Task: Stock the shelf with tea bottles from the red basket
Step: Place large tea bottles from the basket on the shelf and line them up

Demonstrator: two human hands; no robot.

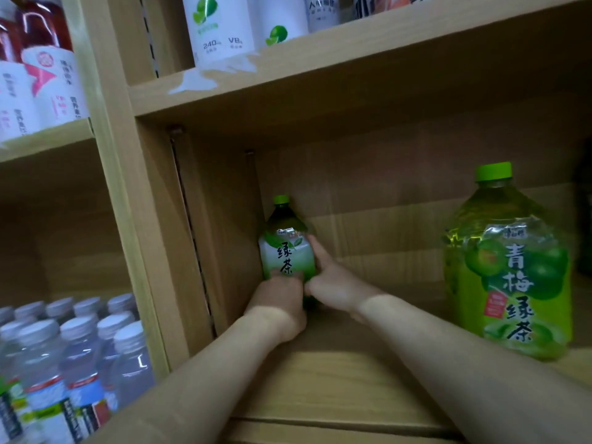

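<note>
Shelves of light brown wood (352,389) filled most of the view. A big plum green tea bottle with a green cap and yellow-green label (509,267) was stood near the front on the right. Clear water bottles with white caps (80,344) were packed in the next bay on the left. White drink bottles with lime pictures (224,24) were lined up on the board above.

A smaller green tea bottle with a green cap and white-and-green label (286,248) was held upright in the far back left corner, right beside the side wall. The left hand (277,302) was wrapped around its lower part. The right hand (333,280) was pressed flat on its right side, fingers together. The red basket was not seen.

The bottle was likely being set in place. Next, both hands would need to be let go gently, so it is not tipped, and another bottle fetched.
</note>
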